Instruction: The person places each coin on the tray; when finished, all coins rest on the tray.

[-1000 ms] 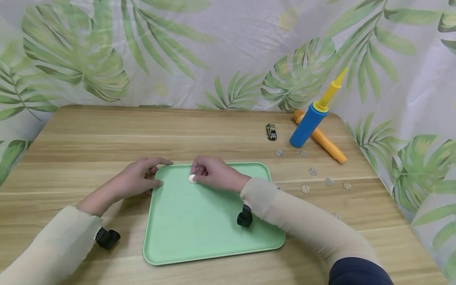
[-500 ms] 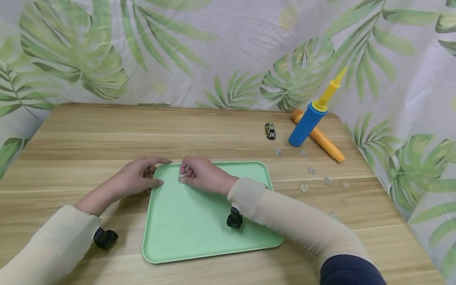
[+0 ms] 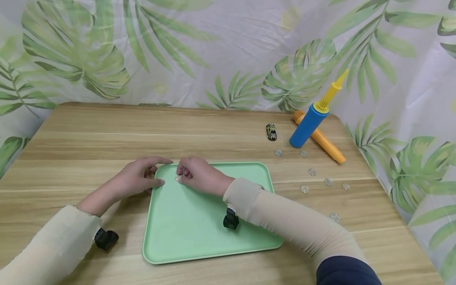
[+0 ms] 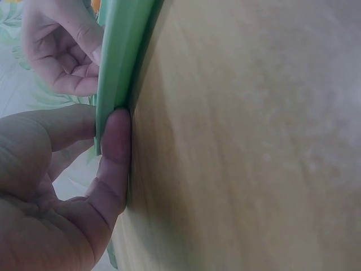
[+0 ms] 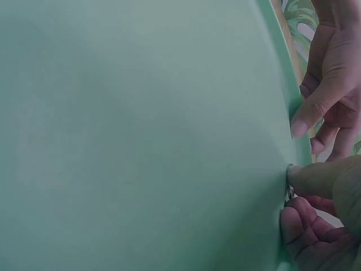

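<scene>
A light green tray (image 3: pixel 192 221) lies flat on the wooden table. At its far left corner my left hand (image 3: pixel 137 178) pinches the rim; in the left wrist view one finger (image 4: pixel 117 135) reaches under the edge while the thumb side is over it. My right hand (image 3: pixel 199 174) is over the tray near that same corner and pinches a silver coin (image 3: pixel 178 177) between thumb and fingers. The coin shows edge-on in the right wrist view, close to the tray surface. Whether it touches the tray, I cannot tell.
Several silver coins (image 3: pixel 312 172) lie scattered right of the tray. Behind them are a toy car (image 3: pixel 271 132), a blue and yellow hand pump (image 3: pixel 308 126) standing tilted, and an orange tube (image 3: pixel 326 145). A leaf-patterned cloth (image 3: pixel 235 51) hangs behind the table.
My right hand has moved left across the tray with the coin, toward the left corner. The coin has turned more edge-on. My left hand has stayed at the rim.
</scene>
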A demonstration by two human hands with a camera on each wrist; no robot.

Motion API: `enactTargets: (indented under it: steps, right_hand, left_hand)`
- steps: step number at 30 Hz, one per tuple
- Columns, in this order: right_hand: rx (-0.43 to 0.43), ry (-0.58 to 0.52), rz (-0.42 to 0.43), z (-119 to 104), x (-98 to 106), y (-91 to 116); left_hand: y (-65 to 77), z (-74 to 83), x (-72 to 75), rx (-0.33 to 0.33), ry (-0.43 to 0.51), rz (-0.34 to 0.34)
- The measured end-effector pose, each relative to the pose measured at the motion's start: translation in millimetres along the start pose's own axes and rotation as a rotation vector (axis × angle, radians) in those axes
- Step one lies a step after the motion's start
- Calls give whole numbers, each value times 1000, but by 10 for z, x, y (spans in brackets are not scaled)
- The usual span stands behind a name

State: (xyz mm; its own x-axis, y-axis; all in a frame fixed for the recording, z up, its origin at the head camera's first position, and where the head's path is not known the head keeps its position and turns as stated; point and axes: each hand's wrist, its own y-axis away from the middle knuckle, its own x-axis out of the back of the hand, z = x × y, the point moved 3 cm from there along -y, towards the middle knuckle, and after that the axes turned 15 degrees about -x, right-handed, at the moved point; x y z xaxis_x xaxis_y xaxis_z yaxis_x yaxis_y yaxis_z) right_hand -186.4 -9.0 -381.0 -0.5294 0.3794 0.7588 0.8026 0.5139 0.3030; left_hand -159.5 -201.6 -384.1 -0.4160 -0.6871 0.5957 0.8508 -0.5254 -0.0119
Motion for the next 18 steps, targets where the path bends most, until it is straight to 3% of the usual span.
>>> enactTargets:
  steps: [9,18]
  right_hand:
    - [29,-42,-33,54,101,109]
    - [-11,-74,-39,572,425,523]
  left_hand:
    - [24,17,17,-19,-9,9]
    - [36,43,-21,-26,-36,20]
